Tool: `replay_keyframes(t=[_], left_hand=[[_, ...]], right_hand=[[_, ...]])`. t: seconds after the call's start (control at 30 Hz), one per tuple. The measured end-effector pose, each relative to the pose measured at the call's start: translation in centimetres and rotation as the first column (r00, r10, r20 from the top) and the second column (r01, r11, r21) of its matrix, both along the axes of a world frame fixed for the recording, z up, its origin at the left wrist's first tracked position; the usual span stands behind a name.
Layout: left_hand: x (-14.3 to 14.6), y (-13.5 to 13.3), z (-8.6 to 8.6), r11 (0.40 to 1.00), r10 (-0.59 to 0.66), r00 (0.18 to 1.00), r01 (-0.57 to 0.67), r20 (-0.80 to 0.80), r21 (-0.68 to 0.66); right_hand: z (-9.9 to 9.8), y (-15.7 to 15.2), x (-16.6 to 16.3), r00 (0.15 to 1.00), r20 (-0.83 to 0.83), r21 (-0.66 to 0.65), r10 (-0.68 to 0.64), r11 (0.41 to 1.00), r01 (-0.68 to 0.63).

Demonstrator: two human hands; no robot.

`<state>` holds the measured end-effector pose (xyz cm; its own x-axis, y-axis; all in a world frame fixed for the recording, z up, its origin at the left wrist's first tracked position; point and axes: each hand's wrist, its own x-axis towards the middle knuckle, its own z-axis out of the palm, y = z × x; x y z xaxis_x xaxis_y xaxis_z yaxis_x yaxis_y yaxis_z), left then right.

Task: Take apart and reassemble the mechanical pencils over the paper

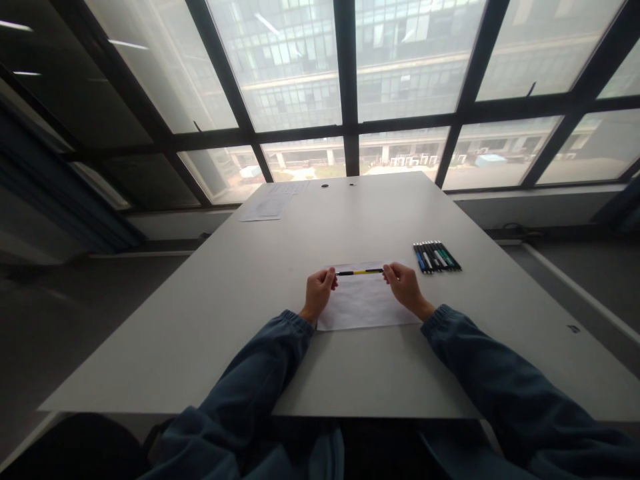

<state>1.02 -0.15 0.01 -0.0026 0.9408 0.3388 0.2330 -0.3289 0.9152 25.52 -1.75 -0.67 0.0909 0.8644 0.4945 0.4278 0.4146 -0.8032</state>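
A black and yellow pen (361, 272) is held level between my two hands, above a white sheet of paper (367, 308). My left hand (320, 291) pinches one end between thumb and fingers. At the other end my right hand (403, 285) pinches it in the same way. The pen's middle shows between them, while both tips are partly hidden by my fingers. Just right of my right hand lies a row of several pens (437, 257), mostly black, with some blue, white and green on their barrels.
Everything rests on a long white table (240, 320). More printed sheets (265, 205) lie at its far left. A round dark hole (325, 186) is near the far edge, and a small dark mark (573, 329) sits at right. Tall windows (400, 60) stand beyond.
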Motion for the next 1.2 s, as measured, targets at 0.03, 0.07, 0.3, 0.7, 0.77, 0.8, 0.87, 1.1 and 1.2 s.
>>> replay_keyframes(t=[0.03,0.07,0.3,0.7,0.77,0.8,0.87,1.1,1.2], left_hand=[[0.03,-0.05,0.05,1.000,-0.004,1.000,0.004,-0.001,0.004],[0.06,-0.10,0.10,1.000,-0.008,1.000,0.008,-0.001,0.009],[0.21,-0.27,0.28,1.000,-0.009,1.000,0.009,-0.020,0.019],[0.25,-0.21,0.25,0.998,-0.065,0.998,0.065,-0.025,-0.002],[0.15,-0.27,0.33,0.995,-0.095,0.995,0.095,-0.030,0.001],[0.10,-0.31,0.37,0.994,-0.108,0.993,0.109,-0.037,0.004],[0.03,-0.37,0.44,0.993,-0.117,0.992,0.118,-0.052,0.008],[-0.06,-0.30,0.34,0.997,-0.073,0.995,0.075,-0.065,0.019],[-0.09,-0.21,0.14,0.996,-0.081,0.995,0.083,-0.055,0.023]], right_hand=[[0.01,-0.08,-0.03,1.000,-0.003,0.000,-0.003,1.000,0.003],[0.00,-0.16,-0.06,1.000,-0.005,0.001,-0.004,1.000,0.004],[-0.04,-0.54,-0.20,1.000,-0.013,-0.010,-0.017,1.000,0.017],[0.05,-0.83,0.01,0.997,-0.072,-0.046,-0.025,0.999,0.021],[0.08,-0.83,0.06,0.996,-0.093,-0.037,-0.010,0.999,0.006],[0.05,-0.79,0.08,0.994,-0.110,-0.038,-0.001,0.999,-0.003],[-0.13,-0.61,0.08,0.988,-0.157,-0.053,0.014,0.998,-0.022],[-0.78,-0.28,-0.07,0.951,-0.297,-0.086,0.086,0.990,-0.116],[-0.76,-0.40,-0.15,0.945,-0.311,-0.096,0.099,0.986,-0.135]])
